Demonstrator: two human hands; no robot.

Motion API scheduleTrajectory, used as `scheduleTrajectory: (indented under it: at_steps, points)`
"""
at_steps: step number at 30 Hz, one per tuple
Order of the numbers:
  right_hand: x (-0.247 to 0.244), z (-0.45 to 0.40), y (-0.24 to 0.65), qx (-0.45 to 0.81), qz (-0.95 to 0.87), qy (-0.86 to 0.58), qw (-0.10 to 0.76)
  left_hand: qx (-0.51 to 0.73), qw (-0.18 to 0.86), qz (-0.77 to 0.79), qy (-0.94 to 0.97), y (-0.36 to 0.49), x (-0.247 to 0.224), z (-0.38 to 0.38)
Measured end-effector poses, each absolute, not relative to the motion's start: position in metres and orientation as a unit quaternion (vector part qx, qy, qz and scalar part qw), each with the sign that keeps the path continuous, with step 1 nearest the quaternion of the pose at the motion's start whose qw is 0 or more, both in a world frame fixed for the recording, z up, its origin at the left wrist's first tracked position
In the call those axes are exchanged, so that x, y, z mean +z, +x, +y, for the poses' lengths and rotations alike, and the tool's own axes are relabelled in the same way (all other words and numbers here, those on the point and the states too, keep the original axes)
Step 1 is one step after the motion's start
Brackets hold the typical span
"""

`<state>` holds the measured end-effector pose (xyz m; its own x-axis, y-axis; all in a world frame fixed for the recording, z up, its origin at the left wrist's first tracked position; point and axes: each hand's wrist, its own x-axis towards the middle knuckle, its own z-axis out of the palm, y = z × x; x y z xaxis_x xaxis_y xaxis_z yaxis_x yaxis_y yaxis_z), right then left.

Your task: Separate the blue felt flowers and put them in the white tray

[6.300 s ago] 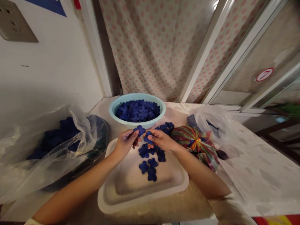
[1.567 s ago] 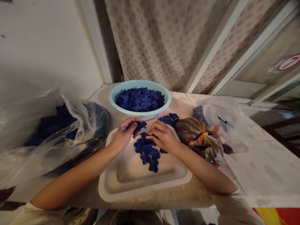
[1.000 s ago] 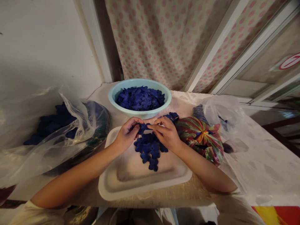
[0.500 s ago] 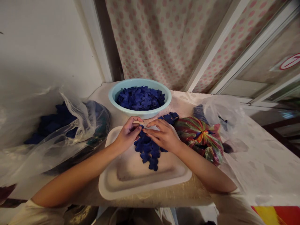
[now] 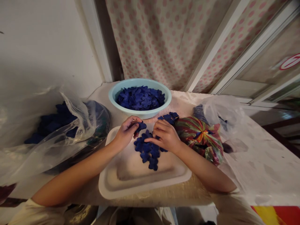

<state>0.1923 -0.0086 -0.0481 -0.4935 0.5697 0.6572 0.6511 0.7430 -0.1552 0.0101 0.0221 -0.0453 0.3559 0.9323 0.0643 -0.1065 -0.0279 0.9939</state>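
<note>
Between thumb and fingers, my left hand [image 5: 127, 131] pinches a small dark blue flower-shaped piece [image 5: 142, 126] above the back left of a white tray [image 5: 112, 187]. My right hand [image 5: 165, 135] is just to the right, its fingers curled and thumb pointing left over a pile of blue pieces [image 5: 145, 147] in the tray; what its fingertips hold, if anything, is hidden. More blue pieces [image 5: 172, 117] lie beyond my right hand at the tray's back edge. Behind the tray stands a light blue basin [image 5: 112, 101] heaped with similar blue pieces.
An open clear plastic bag [image 5: 82, 125] with dark blue pieces lies at the left. On the right are a tied red and green striped bag [image 5: 199, 134] and another clear bag [image 5: 225, 109]. A polka-dot curtain [image 5: 159, 43] hangs behind the table [image 5: 264, 156].
My hands have moved apart. My right hand has shifted slightly right and its fingers have curled in. The blue piece in my left hand now shows more fully.
</note>
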Motion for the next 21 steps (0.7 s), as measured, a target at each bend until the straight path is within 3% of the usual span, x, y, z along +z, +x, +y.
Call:
scheduleTrajectory:
  at_steps: [14, 21]
  points:
    - [-0.0471, -0.0088, 0.1921, -0.104, -0.862, -0.341, 0.361, 0.361, 0.617, 0.328, 0.618, 0.0089, -0.0503, 0.0183]
    - [-0.0479, -0.0101, 0.1921, -0.068, -0.855, -0.356, 0.370, 0.416, 0.577, 0.368, 0.599, 0.0099, -0.0474, 0.0214]
